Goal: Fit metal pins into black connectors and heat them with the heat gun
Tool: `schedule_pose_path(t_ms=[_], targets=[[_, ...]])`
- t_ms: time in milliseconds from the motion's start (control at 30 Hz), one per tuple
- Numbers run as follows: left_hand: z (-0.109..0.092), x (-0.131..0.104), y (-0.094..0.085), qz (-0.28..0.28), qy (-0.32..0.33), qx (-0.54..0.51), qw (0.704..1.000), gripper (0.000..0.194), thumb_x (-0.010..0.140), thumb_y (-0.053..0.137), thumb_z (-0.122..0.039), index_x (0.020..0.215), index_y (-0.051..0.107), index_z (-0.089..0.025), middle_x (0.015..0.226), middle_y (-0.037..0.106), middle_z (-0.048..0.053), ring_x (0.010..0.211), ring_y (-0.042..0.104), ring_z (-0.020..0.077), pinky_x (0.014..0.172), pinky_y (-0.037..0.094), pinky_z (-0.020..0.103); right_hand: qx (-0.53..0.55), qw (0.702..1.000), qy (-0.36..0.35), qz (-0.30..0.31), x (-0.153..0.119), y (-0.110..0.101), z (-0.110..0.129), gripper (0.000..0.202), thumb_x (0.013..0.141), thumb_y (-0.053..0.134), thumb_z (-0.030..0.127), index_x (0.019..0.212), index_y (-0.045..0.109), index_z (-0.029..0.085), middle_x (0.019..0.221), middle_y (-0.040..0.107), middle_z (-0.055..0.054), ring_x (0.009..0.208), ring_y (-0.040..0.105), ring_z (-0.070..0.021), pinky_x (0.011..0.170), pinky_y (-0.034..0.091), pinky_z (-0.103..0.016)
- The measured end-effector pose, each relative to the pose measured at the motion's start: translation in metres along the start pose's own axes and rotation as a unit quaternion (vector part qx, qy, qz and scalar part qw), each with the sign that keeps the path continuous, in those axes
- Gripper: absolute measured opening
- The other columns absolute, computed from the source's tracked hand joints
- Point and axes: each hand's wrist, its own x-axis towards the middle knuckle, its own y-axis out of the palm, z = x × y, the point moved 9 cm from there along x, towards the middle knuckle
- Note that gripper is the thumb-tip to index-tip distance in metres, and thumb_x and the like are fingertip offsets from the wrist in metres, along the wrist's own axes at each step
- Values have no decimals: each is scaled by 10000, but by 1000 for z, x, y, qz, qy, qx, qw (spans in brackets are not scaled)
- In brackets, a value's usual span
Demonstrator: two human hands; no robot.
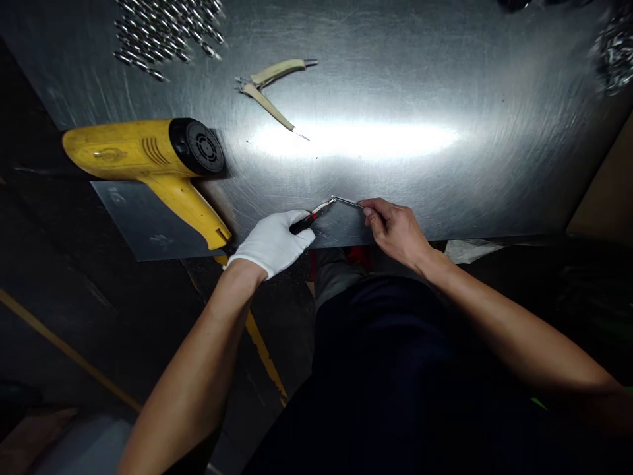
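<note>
My left hand (277, 243), in a white glove, is closed around a tool with a dark and red handle (305, 223). The tool's metal tip meets the end of a thin metal rod (349, 202) just above the table's front edge. Bare and pinched, my right hand (394, 229) holds the other end of that rod. Whether the tool grips the rod or only touches it is too small to tell.
On the metal table (475, 178), a yellow heat gun (133, 150) lies at the left. Pliers with pale handles (271, 82) lie open beyond my hands. Several shiny metal pieces (163, 33) are at the back left, and a metallic pile (616, 56) is at the far right.
</note>
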Motion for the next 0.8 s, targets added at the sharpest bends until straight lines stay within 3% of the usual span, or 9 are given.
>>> schedule_pose_path(t_ms=[167,367,800], targets=[[3,2,10,-5,25,-63,998,411,900,594,-394,1234,746,-208,1138,791,8,1058,708,252,965,507,306,-3,1000,-1,3,-1,-2,3,274,1030,492,207,1195,709,186,873,753,-34,802,716,-214,764,521,-330],[8,0,14,-22,4,-92,996,461,932,587,-474,1284,729,-212,1296,748,35,1218,663,273,1096,456,347,-11,1000,-7,9,0,1,4,279,1028,491,203,1211,701,187,848,746,-27,784,711,-209,752,522,-326],[7,-2,12,0,-24,-116,993,450,939,604,-483,1291,732,-233,1291,753,15,1212,675,266,1097,452,339,-13,1000,-5,19,0,2,3,314,1034,483,210,1255,703,183,965,776,-53,858,730,-218,803,547,-339]])
